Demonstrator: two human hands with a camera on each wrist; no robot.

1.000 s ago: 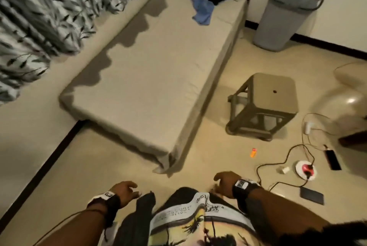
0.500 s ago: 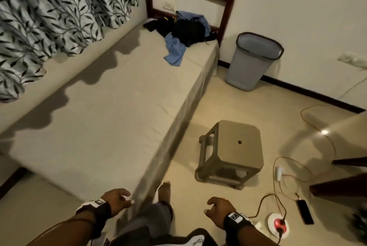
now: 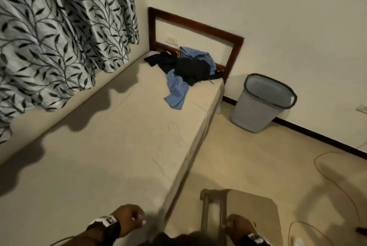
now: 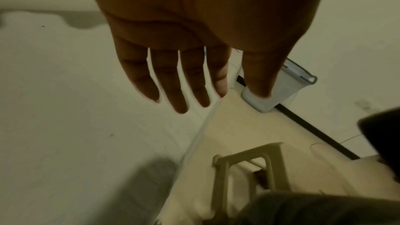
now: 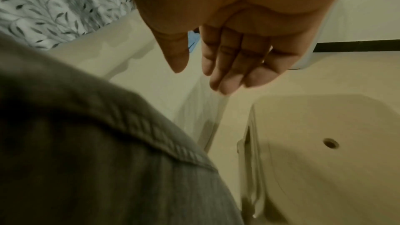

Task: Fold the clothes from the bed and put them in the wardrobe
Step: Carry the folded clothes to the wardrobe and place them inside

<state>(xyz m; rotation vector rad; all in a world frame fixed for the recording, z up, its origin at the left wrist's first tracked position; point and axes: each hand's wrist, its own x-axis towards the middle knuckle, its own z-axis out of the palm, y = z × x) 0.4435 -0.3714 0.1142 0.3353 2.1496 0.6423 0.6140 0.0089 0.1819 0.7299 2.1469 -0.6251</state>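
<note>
A heap of clothes (image 3: 188, 67) lies at the far end of the bed (image 3: 111, 146), against the wooden headboard; a blue garment (image 3: 176, 91) trails out from under dark ones. My left hand (image 3: 131, 219) hangs over the bed's near edge, far from the heap, holding nothing. In the left wrist view its fingers (image 4: 179, 81) are straight and spread. My right hand (image 3: 237, 226) hangs above a beige plastic stool (image 3: 252, 212), empty too. Its fingers (image 5: 229, 67) hang relaxed and close together in the right wrist view. No wardrobe is in view.
A grey waste bin (image 3: 262, 102) stands on the floor by the wall, right of the headboard. Leaf-patterned curtains (image 3: 59, 27) hang along the bed's left side. Cables (image 3: 337, 182) loop over the floor at the right. My trouser leg (image 5: 86, 143) fills the right wrist view's lower left.
My view has swung up and toward the head of the bed, so the clothes heap looks nearer. The stool has slid to the bottom edge, under my right hand. Both hands stay empty.
</note>
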